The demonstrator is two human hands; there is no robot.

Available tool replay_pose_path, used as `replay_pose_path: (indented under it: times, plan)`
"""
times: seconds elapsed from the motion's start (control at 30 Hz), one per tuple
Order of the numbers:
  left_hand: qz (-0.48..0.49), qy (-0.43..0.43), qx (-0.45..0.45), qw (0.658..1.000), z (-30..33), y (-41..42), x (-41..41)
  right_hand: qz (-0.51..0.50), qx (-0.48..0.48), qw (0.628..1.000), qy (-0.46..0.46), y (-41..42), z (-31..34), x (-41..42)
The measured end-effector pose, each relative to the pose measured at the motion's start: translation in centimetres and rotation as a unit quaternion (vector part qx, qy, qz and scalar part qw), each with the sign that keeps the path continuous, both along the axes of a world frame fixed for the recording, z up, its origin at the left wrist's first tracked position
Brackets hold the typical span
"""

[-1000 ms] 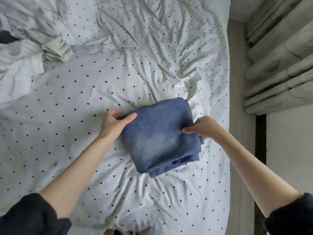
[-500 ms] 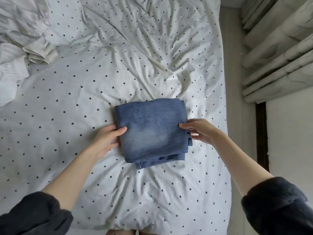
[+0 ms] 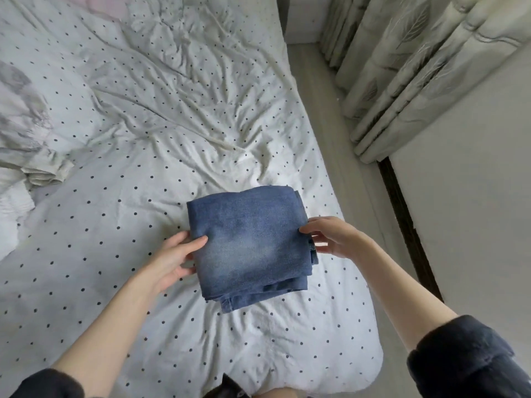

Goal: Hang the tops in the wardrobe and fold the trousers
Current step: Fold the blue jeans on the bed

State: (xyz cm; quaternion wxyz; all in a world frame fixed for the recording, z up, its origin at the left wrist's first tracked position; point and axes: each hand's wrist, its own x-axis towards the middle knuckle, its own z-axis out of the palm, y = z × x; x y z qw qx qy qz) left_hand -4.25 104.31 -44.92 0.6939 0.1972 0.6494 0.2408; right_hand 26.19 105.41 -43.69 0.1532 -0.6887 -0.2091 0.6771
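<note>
on the bed (image 3: 120,254), toward its right edge, sits a pair of blue jeans (image 3: 250,248) folded into a thick, roughly square bundle, with the stacked layers showing along its near edge. the left hand (image 3: 172,259) is at the left side of the jeans: the thumb lies on top of the denim near the left edge and the fingers (image 3: 184,271) curl in beside and under that edge, gripping it. the right hand (image 3: 333,237) is at the right side of the jeans, with its fingers bent toward the right edge and the fingertips touching the top of the fold; whether the lower fingers reach under the denim i cannot tell, but the hand appears to pinch that side. both forearms are bare, and a dark sleeve (image 3: 465,357) is pushed up on each arm, nearer the camera than the jeans.

the cover under the jeans is white with small dark dots and is creased, with wrinkles running away from the jeans toward the far end of the bed. far to the left of the jeans, at the left edge of the bed, lies a heap of pale crumpled clothes (image 3: 26,156), well apart from them. to the right of the jeans, past the bed's edge, runs a strip of light floor (image 3: 359,179), and beyond it hangs a pale curtain (image 3: 416,76) with a leaf pattern, falling in folds. below the curtain a dark strip (image 3: 408,225) runs beside a plain wall.
</note>
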Motion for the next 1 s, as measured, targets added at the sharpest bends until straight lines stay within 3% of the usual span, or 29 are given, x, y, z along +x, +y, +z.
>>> replay_pose_path:
  times: [0.27,0.4,0.6,0.73,0.83,0.87,0.93,1.0]
  plan:
    - [-0.191,-0.059,0.02,0.98,4.4,0.4,4.6,-0.182,0.047,0.981,-0.047,-12.0,7.5,3.1]
    - [-0.336,-0.075,0.049,0.938,6.9,-1.3,7.9,-0.307,0.075,0.947,-0.06,-21.9,10.4,1.9]
    - [-0.511,-0.098,0.081,0.85,9.7,-8.4,13.1,-0.506,0.1,0.854,-0.075,-36.5,12.7,-2.2]
    - [-0.622,-0.113,0.075,0.771,11.3,-16.5,16.5,-0.62,0.094,0.772,-0.104,-47.5,14.3,-6.8]
    - [-0.694,-0.132,0.077,0.703,12.2,-23.4,18.2,-0.699,0.086,0.701,-0.115,-55.0,15.8,-11.0]
    - [-0.73,-0.139,0.073,0.665,12.9,-27.9,18.8,-0.729,0.085,0.665,-0.138,-59.4,16.7,-13.7]
    - [-0.743,-0.154,0.083,0.646,13.6,-30.4,18.9,-0.744,0.068,0.649,-0.142,-61.8,17.1,-15.2]
    - [-0.795,-0.17,0.088,0.576,14.7,-36.8,18.1,-0.786,0.066,0.595,-0.154,-67.2,18.4,-19.7]
